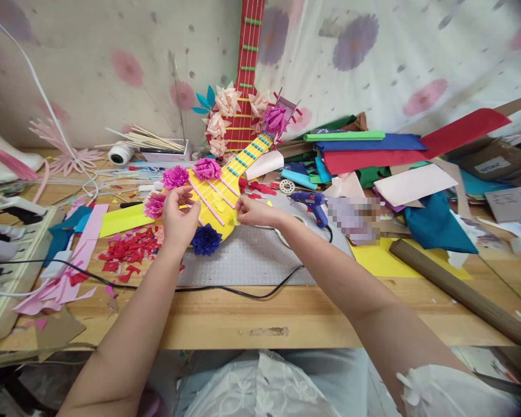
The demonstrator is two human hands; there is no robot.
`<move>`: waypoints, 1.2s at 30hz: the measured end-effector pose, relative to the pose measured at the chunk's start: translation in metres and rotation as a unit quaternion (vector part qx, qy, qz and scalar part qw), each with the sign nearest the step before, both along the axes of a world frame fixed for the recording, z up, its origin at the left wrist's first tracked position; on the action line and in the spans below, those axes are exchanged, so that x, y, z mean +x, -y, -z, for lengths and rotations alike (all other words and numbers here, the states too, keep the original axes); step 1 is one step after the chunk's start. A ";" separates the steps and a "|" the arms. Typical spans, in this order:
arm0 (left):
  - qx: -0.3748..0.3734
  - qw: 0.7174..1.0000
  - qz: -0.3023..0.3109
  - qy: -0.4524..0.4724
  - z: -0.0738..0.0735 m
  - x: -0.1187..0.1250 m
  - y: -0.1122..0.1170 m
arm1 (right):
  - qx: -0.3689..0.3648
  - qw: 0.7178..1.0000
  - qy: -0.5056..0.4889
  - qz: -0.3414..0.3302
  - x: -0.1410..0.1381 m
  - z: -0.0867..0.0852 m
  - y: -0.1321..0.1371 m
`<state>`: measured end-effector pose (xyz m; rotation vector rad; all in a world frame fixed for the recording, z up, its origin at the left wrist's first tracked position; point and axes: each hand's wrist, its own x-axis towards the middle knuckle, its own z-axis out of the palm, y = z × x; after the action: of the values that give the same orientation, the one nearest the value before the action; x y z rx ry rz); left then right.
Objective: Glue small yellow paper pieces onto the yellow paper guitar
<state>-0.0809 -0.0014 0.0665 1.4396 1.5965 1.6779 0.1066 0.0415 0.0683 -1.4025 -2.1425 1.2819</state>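
Observation:
A yellow paper lute (pixel 250 149) with pink strips and blue frets lies slanted on a grey cutting mat (pixel 260 263). Magenta paper flowers (pixel 207 168) line its upper left side, and a dark blue paper flower (pixel 206 240) sits at the lower edge. My left hand (pixel 180 217) rests over the lute's left side, fingers loosely curved and thumb apart, with nothing visible in it. At the right edge of the body, my right hand (pixel 255 211) pinches what looks like a small yellow paper piece (pixel 231 219); its fingertips partly hide it.
Behind stands a red paper lute (pixel 248 63) with pale pink flowers. A blue glue gun (pixel 310 202) lies to the right, its black cord (pixel 252 296) crossing the front. Red paper scraps (pixel 128 252), a power strip (pixel 24 272), coloured paper rolls (pixel 369 142) and a brown tube (pixel 455 289) lie around.

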 end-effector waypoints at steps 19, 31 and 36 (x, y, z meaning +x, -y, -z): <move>-0.019 0.899 0.094 -0.428 0.013 0.032 0.017 | -0.074 0.970 -0.211 0.090 0.007 0.009 0.012; -0.019 0.882 0.041 -0.470 0.020 0.048 0.014 | -0.121 0.943 -0.281 0.133 0.005 0.018 0.014; -0.005 0.883 0.036 -0.469 0.022 0.050 0.013 | -0.125 0.937 -0.295 0.136 0.005 0.021 0.014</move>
<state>-0.0313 -0.0147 0.0446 2.4808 1.9206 0.9144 0.1114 0.0273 0.0474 -1.1457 -1.3792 1.6388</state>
